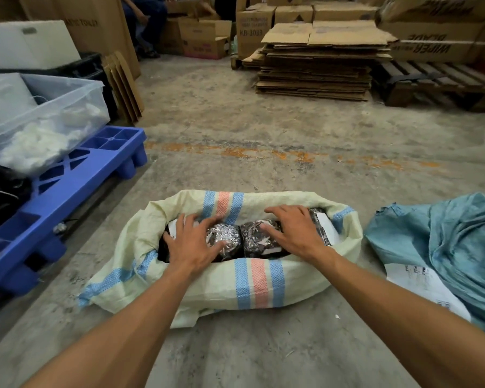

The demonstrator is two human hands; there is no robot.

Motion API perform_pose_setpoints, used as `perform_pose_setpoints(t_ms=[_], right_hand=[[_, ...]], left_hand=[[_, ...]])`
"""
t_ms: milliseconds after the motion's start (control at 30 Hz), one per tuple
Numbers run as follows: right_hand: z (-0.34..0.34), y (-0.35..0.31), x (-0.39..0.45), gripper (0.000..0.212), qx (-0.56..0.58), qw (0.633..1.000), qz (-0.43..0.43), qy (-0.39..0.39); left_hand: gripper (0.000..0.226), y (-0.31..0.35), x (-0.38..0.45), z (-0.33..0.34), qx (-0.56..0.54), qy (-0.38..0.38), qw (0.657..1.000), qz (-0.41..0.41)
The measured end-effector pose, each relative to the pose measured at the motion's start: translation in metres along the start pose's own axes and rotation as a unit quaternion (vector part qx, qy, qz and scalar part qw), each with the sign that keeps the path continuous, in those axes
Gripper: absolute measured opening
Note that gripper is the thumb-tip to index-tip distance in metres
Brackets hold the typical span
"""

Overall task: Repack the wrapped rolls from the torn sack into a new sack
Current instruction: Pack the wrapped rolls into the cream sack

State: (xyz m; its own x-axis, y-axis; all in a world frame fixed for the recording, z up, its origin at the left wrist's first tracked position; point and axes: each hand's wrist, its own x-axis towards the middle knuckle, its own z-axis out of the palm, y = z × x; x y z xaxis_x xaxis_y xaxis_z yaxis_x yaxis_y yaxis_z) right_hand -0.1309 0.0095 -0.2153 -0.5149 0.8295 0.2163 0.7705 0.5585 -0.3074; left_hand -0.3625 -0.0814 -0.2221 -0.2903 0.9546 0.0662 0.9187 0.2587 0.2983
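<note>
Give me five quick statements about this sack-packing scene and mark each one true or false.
1. Both hands rest on wrapped rolls inside the striped sack. True: the left hand and the right hand lie spread on the wrapped rolls.
2. The teal sack lies to the person's right. True.
3. The striped sack stands on the blue pallet. False: it sits on the concrete floor beside it.
4. The right hand pinches the sack's rim. False: its fingers are spread over a roll.
5. Flattened cardboard is stacked beyond the sack. True.
</note>
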Motion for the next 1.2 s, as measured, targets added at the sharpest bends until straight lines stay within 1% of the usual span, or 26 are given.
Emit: perform_pose_setpoints(t_ms=[33, 100, 133, 200, 300, 367, 500, 567, 633, 700, 767, 800, 867, 933, 1000, 1033, 1067, 1133, 1200], right_hand=[[-0.005, 0.004, -0.004, 0.049, 0.022, 1.000, -0.006, -0.009], [-0.017, 0.011, -0.012, 0.041, 0.045, 0.998, -0.026, 0.017], [-0.023, 0.012, -0.018, 0.040, 0.056, 0.998, -0.027, 0.034], [-0.041, 0.014, -0.034, 0.040, 0.077, 0.996, -0.021, 0.029], [-0.064, 0.018, -0.066, 0.044, 0.058, 0.997, -0.039, -0.015], [-0.080, 0.024, -0.090, 0.046, 0.053, 0.997, -0.048, -0.035], [-0.113, 0.035, -0.119, 0.045, 0.065, 0.996, -0.039, -0.049], [-0.125, 0.039, -0.125, 0.042, 0.067, 0.995, -0.035, -0.062], [-0.129, 0.042, -0.131, 0.034, 0.080, 0.993, -0.035, -0.086], [-0.129, 0.042, -0.141, 0.028, 0.103, 0.985, -0.046, -0.132], [-0.124, 0.038, -0.152, 0.028, 0.096, 0.973, -0.088, -0.191], [-0.122, 0.035, -0.158, 0.029, 0.085, 0.966, -0.104, -0.220], [-0.116, 0.028, -0.176, 0.032, 0.085, 0.947, -0.126, -0.284], [-0.110, 0.023, -0.189, 0.033, 0.081, 0.931, -0.124, -0.333], [-0.110, 0.019, -0.203, 0.033, 0.055, 0.915, -0.110, -0.384], [-0.110, 0.019, -0.210, 0.033, 0.051, 0.909, -0.091, -0.404], [-0.111, 0.018, -0.218, 0.033, 0.048, 0.904, -0.070, -0.418], [-0.112, 0.012, -0.231, 0.034, 0.041, 0.891, -0.044, -0.451], [-0.114, 0.003, -0.252, 0.035, 0.052, 0.867, 0.011, -0.495]], left_hand=[[0.056, 0.004, -0.004, -0.001, 0.003, 0.013, 1.000, 0.016], [0.044, 0.017, -0.013, -0.004, -0.020, 0.036, 0.997, 0.064], [0.035, 0.026, -0.017, -0.006, -0.044, 0.044, 0.994, 0.093], [0.020, 0.049, -0.030, -0.011, -0.082, 0.047, 0.984, 0.153], [0.019, 0.081, -0.055, -0.014, -0.100, 0.005, 0.970, 0.223], [0.018, 0.102, -0.074, -0.013, -0.115, -0.025, 0.965, 0.233], [0.011, 0.135, -0.104, -0.011, -0.187, -0.065, 0.964, 0.179], [0.011, 0.144, -0.116, -0.011, -0.190, -0.089, 0.964, 0.164], [0.013, 0.148, -0.132, -0.011, -0.189, -0.125, 0.964, 0.140], [0.017, 0.152, -0.150, -0.013, -0.185, -0.210, 0.953, 0.113], [0.024, 0.155, -0.174, -0.015, -0.186, -0.293, 0.934, 0.083], [0.028, 0.157, -0.186, -0.016, -0.170, -0.318, 0.930, 0.071], [0.036, 0.163, -0.214, -0.017, -0.134, -0.344, 0.929, 0.022], [0.047, 0.168, -0.233, -0.018, -0.119, -0.405, 0.906, -0.021], [0.053, 0.172, -0.248, -0.017, -0.110, -0.464, 0.877, -0.055], [0.055, 0.174, -0.255, -0.015, -0.105, -0.481, 0.868, -0.066], [0.054, 0.175, -0.261, -0.013, -0.101, -0.493, 0.861, -0.067], [0.050, 0.175, -0.273, -0.007, -0.115, -0.493, 0.860, -0.067], [0.044, 0.170, -0.286, 0.002, -0.118, -0.507, 0.852, -0.059]])
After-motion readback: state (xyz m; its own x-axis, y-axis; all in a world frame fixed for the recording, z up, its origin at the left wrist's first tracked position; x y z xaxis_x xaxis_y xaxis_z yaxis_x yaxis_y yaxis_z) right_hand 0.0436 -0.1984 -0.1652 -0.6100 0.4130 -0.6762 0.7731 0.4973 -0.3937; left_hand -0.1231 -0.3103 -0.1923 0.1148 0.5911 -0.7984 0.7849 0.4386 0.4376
